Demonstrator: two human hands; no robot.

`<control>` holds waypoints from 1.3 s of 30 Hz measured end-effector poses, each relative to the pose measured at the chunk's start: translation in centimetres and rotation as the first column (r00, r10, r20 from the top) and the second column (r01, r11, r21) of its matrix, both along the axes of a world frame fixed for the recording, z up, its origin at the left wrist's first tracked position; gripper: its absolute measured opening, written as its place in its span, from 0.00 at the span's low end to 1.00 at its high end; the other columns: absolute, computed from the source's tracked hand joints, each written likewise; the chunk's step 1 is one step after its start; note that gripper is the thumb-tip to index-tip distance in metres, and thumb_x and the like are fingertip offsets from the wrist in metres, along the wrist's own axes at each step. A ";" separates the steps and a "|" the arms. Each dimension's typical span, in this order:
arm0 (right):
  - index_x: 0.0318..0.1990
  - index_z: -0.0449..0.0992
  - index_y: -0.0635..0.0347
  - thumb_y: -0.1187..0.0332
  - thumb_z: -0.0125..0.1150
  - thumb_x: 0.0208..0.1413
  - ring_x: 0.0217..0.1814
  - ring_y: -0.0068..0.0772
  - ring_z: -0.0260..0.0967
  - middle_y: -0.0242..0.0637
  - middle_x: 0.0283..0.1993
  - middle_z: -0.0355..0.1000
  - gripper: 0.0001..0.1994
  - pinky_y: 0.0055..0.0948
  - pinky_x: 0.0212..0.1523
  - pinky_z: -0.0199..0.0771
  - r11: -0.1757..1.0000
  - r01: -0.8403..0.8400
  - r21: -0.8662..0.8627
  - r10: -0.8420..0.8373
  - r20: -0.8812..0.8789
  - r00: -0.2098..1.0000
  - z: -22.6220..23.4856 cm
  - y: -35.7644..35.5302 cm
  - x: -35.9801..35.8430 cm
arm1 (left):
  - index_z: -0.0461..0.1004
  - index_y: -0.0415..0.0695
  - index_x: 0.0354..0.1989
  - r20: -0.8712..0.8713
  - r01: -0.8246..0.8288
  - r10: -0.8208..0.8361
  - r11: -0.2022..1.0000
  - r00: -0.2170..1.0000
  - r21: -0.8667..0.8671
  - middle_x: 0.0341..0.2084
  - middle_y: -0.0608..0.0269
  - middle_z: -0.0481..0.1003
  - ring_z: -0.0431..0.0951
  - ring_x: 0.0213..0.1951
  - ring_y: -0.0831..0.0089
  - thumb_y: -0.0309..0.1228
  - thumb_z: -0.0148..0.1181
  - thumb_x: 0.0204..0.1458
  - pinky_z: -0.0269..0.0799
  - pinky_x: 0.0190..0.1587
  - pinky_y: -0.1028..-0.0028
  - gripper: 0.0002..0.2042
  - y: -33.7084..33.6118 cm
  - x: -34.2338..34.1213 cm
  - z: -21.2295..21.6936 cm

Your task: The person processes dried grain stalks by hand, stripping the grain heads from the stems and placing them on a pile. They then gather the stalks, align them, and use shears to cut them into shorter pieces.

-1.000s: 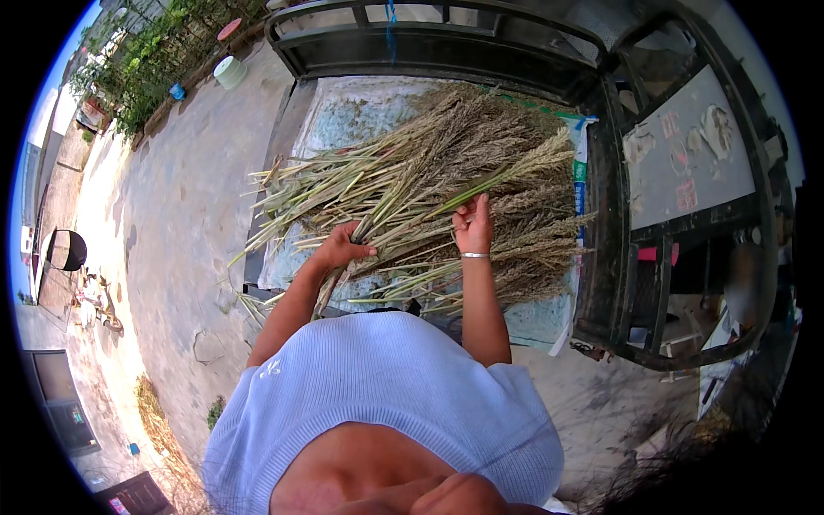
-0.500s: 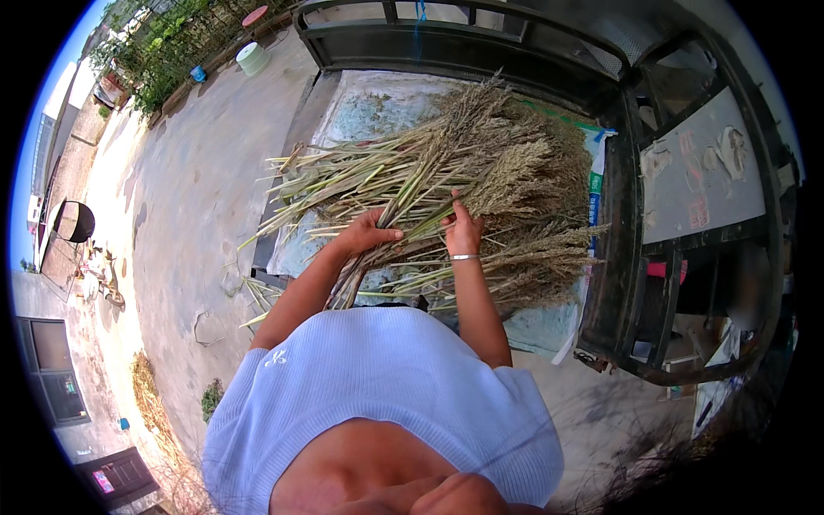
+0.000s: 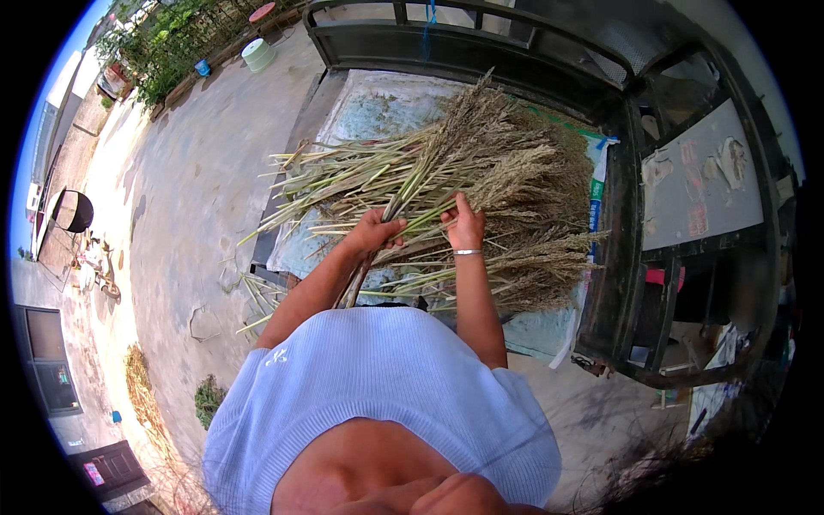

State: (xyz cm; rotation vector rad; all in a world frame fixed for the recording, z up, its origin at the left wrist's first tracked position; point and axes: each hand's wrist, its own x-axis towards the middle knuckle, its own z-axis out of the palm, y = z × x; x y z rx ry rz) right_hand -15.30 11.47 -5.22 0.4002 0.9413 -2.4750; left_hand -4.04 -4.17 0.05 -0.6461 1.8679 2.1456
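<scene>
My left hand (image 3: 376, 232) is closed around a bundle of grain stalks (image 3: 418, 174). Its seed heads fan out up and to the right, and the stalk ends come down toward my shirt. Just right of it, my right hand (image 3: 465, 227), with a silver bangle at the wrist, pinches a green stalk that runs across to the left hand. A bushy seed head (image 3: 515, 178) lies just above the right hand; I cannot tell whether it belongs to that stalk. Under and around both hands spreads a heap of cut stalks (image 3: 343, 165), heads to the right.
The heap rests on a pale blue sheet (image 3: 360, 107) in a dark metal cart bed with railings (image 3: 549, 81) at the back and right. A grey panel (image 3: 699, 172) fills the right rail. Concrete ground (image 3: 197, 163) lies left, with a white-green bucket (image 3: 257, 55) farther off.
My left hand's fingers have curled in more around the bundle. The green stalk in my right hand now reaches to the left hand. The whole view has shifted slightly.
</scene>
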 end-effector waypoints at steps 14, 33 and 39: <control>0.26 0.61 0.54 0.54 0.42 0.58 0.24 0.26 0.56 0.28 0.22 0.56 0.15 0.34 0.29 0.65 0.928 -0.052 -0.370 0.004 -0.128 0.992 1.9 -2.5 2.7 | 0.70 0.39 0.29 -0.132 -0.211 0.171 0.885 0.976 -0.414 0.18 0.72 0.68 0.64 0.21 0.84 0.27 0.59 0.45 0.60 0.23 0.81 0.06 -2.9 -0.7 -2.2; 0.19 0.52 0.52 0.55 0.33 0.61 0.12 0.23 0.36 0.27 0.13 0.42 0.19 0.24 0.12 0.44 0.783 0.621 0.018 -0.610 0.217 0.762 -6.0 11.4 -9.0 | 0.67 0.42 0.31 0.055 0.388 0.970 -0.042 0.235 -0.921 0.31 0.50 0.74 0.73 0.35 0.50 0.34 0.42 0.51 0.67 0.34 0.56 0.10 -22.1 51.3 7.0; 0.18 0.53 0.54 0.53 0.34 0.60 0.11 0.22 0.36 0.27 0.12 0.43 0.21 0.23 0.11 0.44 0.871 0.491 -0.006 -0.484 0.152 0.862 -3.8 5.8 -7.3 | 0.67 0.35 0.23 -0.281 -0.066 0.942 -0.273 0.183 -0.960 0.21 0.50 0.72 0.72 0.24 0.56 0.44 0.66 0.35 0.66 0.30 0.63 0.23 -19.3 53.1 7.3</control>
